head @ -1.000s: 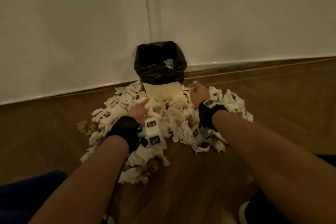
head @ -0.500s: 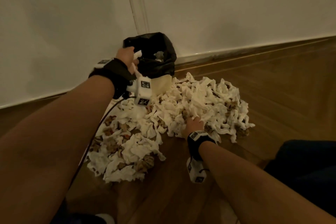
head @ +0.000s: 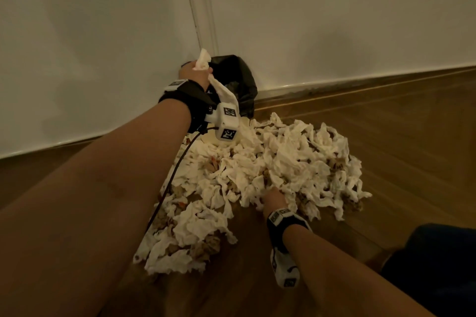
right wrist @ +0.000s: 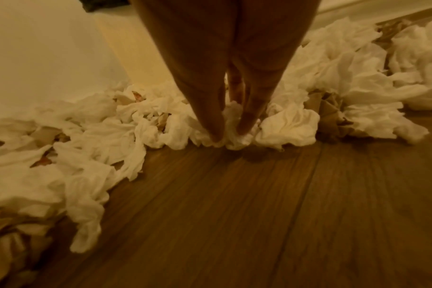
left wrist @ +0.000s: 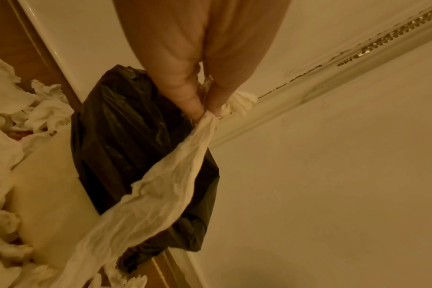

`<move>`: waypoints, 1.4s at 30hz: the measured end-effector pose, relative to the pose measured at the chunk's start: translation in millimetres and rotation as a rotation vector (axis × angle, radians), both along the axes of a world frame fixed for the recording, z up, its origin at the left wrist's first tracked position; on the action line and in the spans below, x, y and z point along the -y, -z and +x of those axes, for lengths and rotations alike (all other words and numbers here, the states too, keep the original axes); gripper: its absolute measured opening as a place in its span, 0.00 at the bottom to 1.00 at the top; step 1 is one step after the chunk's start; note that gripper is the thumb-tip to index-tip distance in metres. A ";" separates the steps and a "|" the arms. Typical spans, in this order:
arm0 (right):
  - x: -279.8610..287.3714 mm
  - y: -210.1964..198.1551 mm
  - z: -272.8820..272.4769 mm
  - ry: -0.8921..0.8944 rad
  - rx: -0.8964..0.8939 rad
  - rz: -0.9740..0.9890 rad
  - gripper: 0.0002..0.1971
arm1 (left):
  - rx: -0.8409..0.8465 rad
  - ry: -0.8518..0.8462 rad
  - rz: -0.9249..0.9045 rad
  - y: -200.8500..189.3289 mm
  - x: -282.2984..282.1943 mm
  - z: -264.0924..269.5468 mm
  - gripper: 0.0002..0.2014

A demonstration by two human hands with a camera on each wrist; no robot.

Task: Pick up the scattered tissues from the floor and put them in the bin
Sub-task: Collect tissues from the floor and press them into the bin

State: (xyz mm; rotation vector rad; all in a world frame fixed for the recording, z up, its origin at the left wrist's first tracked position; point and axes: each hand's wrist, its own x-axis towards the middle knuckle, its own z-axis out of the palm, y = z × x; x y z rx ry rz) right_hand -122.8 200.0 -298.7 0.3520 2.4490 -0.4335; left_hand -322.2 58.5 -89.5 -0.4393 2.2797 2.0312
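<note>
A small cream bin (left wrist: 49, 179) lined with a black bag (head: 239, 77) stands against the white wall. My left hand (head: 195, 73) is raised beside the bin's left rim and grips a long white tissue (left wrist: 160, 187), whose tail hangs down over the bag. A big pile of crumpled white and brown tissues (head: 283, 162) covers the wooden floor in front of the bin. My right hand (head: 274, 197) reaches into the near edge of the pile, and its fingertips pinch a white tissue (right wrist: 231, 134) lying on the floor.
Bare wooden floor (head: 386, 123) lies to the right of the pile and in front of it. A white skirting board (head: 334, 82) runs along the wall. A dark cable (head: 175, 175) hangs from my left wrist over the pile. A dark trouser leg (head: 438, 265) is at the lower right.
My left hand has lifted a tissue from the pile up to the bin's rim. My right hand has come back from near the bin to the pile's near edge and pinched a tissue.
</note>
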 end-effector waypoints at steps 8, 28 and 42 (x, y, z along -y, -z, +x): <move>-0.2 -5.9 -16.9 -0.044 -0.069 0.025 0.17 | -0.061 -0.107 -0.216 5.8 1.3 -20.4 0.13; -14.8 -38.2 -44.0 0.031 -0.214 -0.077 0.16 | -0.295 -0.156 -0.176 17.4 5.5 6.6 0.15; -41.2 -64.1 -34.1 0.832 -0.219 -0.858 0.11 | -0.254 -0.076 -0.384 104.2 20.8 130.5 0.12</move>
